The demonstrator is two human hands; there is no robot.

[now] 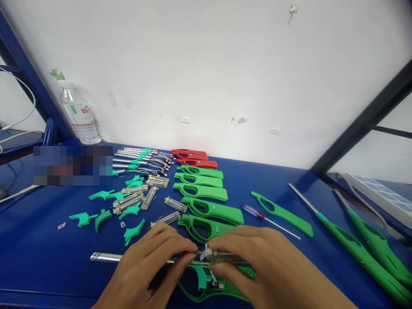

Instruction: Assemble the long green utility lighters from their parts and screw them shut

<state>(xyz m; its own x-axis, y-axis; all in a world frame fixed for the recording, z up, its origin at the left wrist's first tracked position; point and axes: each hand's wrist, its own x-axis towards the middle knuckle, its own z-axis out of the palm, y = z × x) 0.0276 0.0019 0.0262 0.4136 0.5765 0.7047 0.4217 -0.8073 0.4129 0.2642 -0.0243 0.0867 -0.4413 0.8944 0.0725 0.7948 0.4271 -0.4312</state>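
My left hand [151,266] and my right hand [270,270] meet at the near edge of the blue table [38,240]. Both pinch small parts over an open green lighter shell [212,287]. The right fingers grip a clear gas tank [222,256]. The left fingertips pinch at the tank's end, where a thin metal tube [104,257] runs off to the left. A green trigger piece [202,277] sits in the shell below.
Rows of green shells [206,193] and red shells [193,158] lie behind, with clear tanks [175,204], green triggers [83,219] and metal tubes [128,156]. A small screwdriver [267,219], assembled long lighters [357,249] at right, a water bottle [80,116] far left.
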